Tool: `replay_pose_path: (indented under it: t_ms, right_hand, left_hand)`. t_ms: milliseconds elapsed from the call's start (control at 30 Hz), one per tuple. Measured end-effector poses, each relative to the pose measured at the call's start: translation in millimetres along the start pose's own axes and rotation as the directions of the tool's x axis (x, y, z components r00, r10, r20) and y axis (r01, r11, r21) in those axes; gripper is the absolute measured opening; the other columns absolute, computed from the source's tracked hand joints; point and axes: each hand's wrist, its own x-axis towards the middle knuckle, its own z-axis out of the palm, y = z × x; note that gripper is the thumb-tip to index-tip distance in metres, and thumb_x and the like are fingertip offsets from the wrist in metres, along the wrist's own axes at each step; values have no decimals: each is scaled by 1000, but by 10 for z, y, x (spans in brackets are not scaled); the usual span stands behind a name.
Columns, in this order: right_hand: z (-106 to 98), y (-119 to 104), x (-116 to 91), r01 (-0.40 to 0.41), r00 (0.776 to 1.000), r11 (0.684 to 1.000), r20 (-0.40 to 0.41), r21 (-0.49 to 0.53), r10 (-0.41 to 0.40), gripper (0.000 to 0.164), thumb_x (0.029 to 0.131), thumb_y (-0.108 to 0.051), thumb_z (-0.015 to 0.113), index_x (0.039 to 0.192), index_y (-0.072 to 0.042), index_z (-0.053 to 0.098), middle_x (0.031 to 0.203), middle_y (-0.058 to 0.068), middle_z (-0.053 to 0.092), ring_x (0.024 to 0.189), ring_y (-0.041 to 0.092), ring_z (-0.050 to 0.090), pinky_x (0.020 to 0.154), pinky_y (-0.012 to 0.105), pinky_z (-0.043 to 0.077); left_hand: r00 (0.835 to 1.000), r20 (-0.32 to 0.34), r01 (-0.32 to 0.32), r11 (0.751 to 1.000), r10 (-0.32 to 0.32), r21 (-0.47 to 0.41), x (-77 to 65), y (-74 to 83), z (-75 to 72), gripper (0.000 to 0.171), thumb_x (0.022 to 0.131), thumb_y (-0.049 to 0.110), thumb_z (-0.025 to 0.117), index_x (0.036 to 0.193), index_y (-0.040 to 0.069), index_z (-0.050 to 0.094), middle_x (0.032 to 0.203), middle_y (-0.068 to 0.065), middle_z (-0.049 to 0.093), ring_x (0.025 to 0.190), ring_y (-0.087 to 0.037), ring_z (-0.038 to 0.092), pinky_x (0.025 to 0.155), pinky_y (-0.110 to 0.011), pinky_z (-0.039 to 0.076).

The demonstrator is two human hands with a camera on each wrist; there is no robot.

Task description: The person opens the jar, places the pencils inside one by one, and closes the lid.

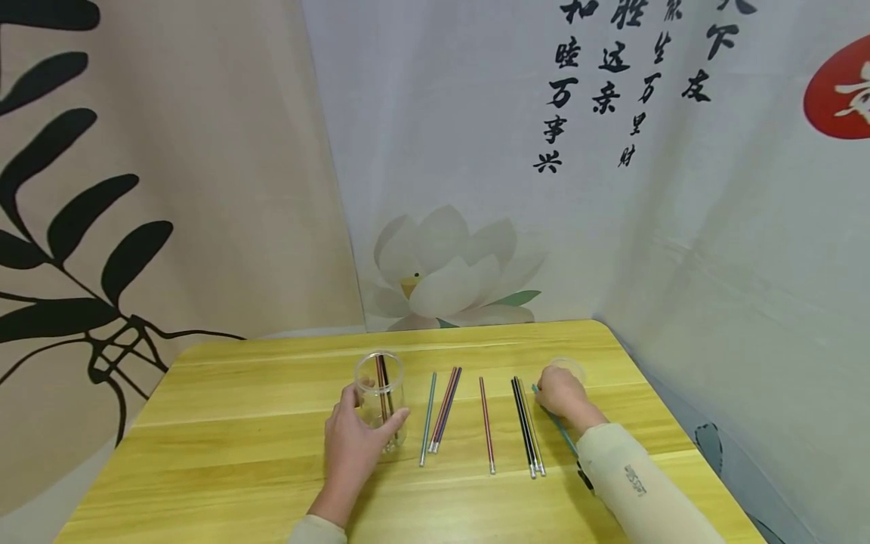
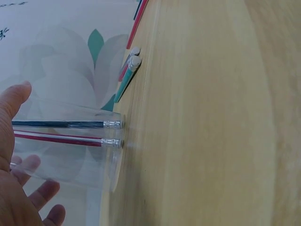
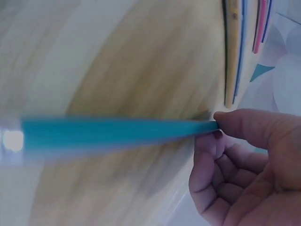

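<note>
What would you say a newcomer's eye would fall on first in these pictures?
Probably the bold black leaves at the backdrop's left, and the red disc at its upper right. On the yellow table, the left hand holds a clear cup with pencils in it. Farther right, the right hand pinches a teal pencil.

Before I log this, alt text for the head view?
A left hand holds a clear jar with upright pencils inside, while a right hand holds a teal pencil. Between the hands, loose pencils lie on a wooden table; behind is a backdrop with leaves, a flower and dark writing.
</note>
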Motion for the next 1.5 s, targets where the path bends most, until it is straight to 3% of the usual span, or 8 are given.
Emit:
replay_pose_path:
  t_ms: [167,400,600,733,967,1100,1267,1500]
  right_hand:
    - [-118,-65,11,27,998,995,-59,93,-22,25,99,-6,68,75,-3,72,69,5,67,55,10,44,56,24,39]
    - [-458,-364,-63,72,988,967,-150,244,-36,26,106,-12,61,119,8,72,107,22,76,84,25,71,74,39,60]
    - [-689,-830,-227,274,917,889,-380,367,-125,39,108,-20,65,144,-6,64,122,18,77,108,32,75,89,46,62]
    - [-818,-1201,-370,474,825,747,-532,467,-191,40,106,-20,69,146,-13,64,116,13,78,96,20,74,81,31,60]
    - [-1044,-1788,-504,726,665,380,-726,574,-174,35,103,-4,69,138,-5,64,112,16,76,92,10,74,81,23,61]
    - [-1072,-2076,-435,769,625,295,-764,567,-161,32,102,1,68,133,1,64,114,23,74,94,6,75,84,23,62]
    - [-925,-2348,-289,777,614,335,-759,533,-217,32,102,-4,71,133,-1,65,111,27,73,94,6,73,82,22,60]
    - [-629,-2588,-34,831,484,483,-787,276,-383,27,101,-5,73,127,-3,69,100,11,76,84,19,74,77,30,62]
  left_hand:
    - [1000,12,-1,1000,2,-13,90,-31,-4,94,80,57,90,151,11,49,140,-22,63,128,-45,59,100,-64,52]
    - [999,33,-8,1000,8,-16,207,-75,-20,96,79,62,89,151,12,49,140,-21,62,128,-45,58,101,-64,52]
    - [999,39,-3,1000,4,-16,231,-121,-32,96,80,59,90,153,12,48,142,-22,62,129,-45,58,102,-66,52]
    - [1000,30,-8,1000,8,-11,221,-134,-38,94,80,58,90,152,13,49,142,-22,62,128,-45,58,100,-65,53]
    - [1000,25,-16,1000,17,-17,236,-122,-25,92,79,60,90,149,15,51,139,-21,63,119,-40,61,88,-53,56]
    - [999,28,-29,999,30,-29,336,-149,-13,91,80,55,91,150,13,50,140,-22,63,126,-43,59,97,-63,54]
    - [998,36,-56,998,58,-32,508,-199,-23,91,80,55,91,150,13,50,139,-21,63,125,-43,60,98,-62,52]
    - [995,72,-66,997,69,-48,712,-263,-15,90,79,55,92,149,15,51,140,-20,63,131,-46,56,103,-67,47]
